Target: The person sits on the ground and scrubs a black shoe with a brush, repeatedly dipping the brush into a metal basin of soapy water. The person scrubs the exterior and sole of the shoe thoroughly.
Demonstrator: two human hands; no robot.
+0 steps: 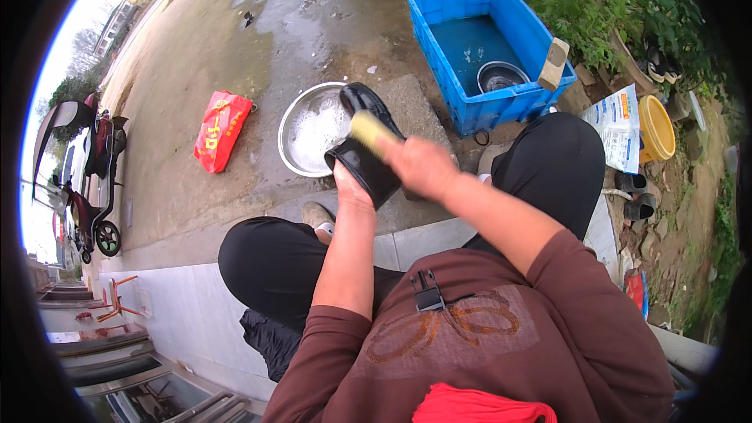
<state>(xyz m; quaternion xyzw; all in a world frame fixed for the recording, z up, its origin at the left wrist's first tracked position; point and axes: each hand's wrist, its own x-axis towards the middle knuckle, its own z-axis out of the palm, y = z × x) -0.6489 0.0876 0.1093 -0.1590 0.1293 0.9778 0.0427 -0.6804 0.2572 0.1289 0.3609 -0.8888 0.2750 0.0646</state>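
Note:
A wet black boot [370, 170] is held up with its toe pointing away from me, over the edge of a stone slab [420, 111]. My left hand [351, 187] reaches into the boot's opening, its fingers hidden inside the shaft. My right hand [424, 169] grips a scrubbing brush [371, 134] with pale yellow bristles, which lies against the boot around the ankle. Just left of the boot stands a round metal basin [286, 150] of foamy water, partly covered by the boot.
A blue plastic crate [499, 103] of water stands ahead on the right, with a metal bowl [502, 76] inside and a block [553, 64] on its rim. A red bag [223, 131] lies left of the basin. At right are a white printed bag [614, 129] and a yellow bucket [657, 129].

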